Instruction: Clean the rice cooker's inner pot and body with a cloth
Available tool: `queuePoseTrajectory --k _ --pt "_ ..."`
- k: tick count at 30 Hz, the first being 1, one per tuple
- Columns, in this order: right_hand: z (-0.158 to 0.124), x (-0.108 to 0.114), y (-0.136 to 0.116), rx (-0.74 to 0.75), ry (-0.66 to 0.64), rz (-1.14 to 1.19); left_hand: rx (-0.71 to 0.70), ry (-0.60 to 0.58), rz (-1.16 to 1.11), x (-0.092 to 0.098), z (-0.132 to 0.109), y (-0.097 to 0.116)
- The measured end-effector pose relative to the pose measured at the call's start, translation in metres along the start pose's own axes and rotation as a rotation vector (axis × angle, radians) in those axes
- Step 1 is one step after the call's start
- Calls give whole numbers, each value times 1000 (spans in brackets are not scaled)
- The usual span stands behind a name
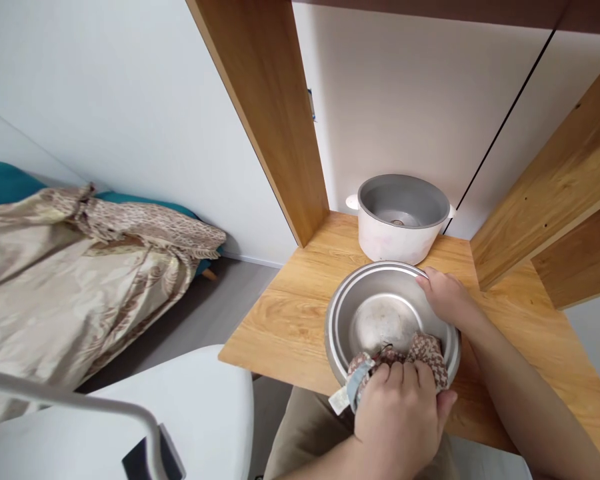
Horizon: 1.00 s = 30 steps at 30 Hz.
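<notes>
A silver metal pot (380, 317) with a wide rim sits at the table's near edge, tilted toward me. My right hand (445, 297) grips its rim at the right, thumb over the edge. My left hand (400, 410) is closed on a bunched brown-and-white checked cloth (427, 357) at the pot's near side, its fingers pressing the cloth against the inner wall. A light strip and white tag hang from the cloth's left end. Behind the pot stands a white rice cooker body (397, 240), lidless, with a grey inside and small side handles.
The wooden table (285, 317) has upright boards at its left (275, 120) and right (550, 193). A white rounded surface (205, 407) with a grey curved tube (80, 400) lies at lower left. Farther left is a bed-like seat under a patterned cover (105, 280).
</notes>
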State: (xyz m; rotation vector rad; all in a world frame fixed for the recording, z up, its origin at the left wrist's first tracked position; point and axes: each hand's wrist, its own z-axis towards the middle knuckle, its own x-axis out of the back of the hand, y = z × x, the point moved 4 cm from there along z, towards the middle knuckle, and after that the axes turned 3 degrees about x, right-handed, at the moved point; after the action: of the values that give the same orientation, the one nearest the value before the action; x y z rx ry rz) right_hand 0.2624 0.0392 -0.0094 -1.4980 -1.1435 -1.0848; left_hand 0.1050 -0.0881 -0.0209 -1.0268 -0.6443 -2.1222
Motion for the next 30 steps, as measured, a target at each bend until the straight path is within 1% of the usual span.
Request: queuePoseTrajectory --k 3,5,8,13,17,21,30 --pt "0 0 1 -1 -4 1 37 -18 49 -6 5 12" --pt "0 0 1 -4 -8 2 31 -8 43 -6 7 11" --pt "-2 1 1 -14 -8 5 -24 -6 -7 -1 6 0" --pt "-5 1 0 -43 2 11 -124 -60 -57 8 3 -23" --pt "-6 2 -2 -46 0 9 -180 -71 -71 12 1 -35" --pt "-7 2 -2 -40 -2 -1 -217 -86 -76 13 0 -40" --pt "-9 0 -1 -31 3 -47 -255 -79 -79 14 2 -43"
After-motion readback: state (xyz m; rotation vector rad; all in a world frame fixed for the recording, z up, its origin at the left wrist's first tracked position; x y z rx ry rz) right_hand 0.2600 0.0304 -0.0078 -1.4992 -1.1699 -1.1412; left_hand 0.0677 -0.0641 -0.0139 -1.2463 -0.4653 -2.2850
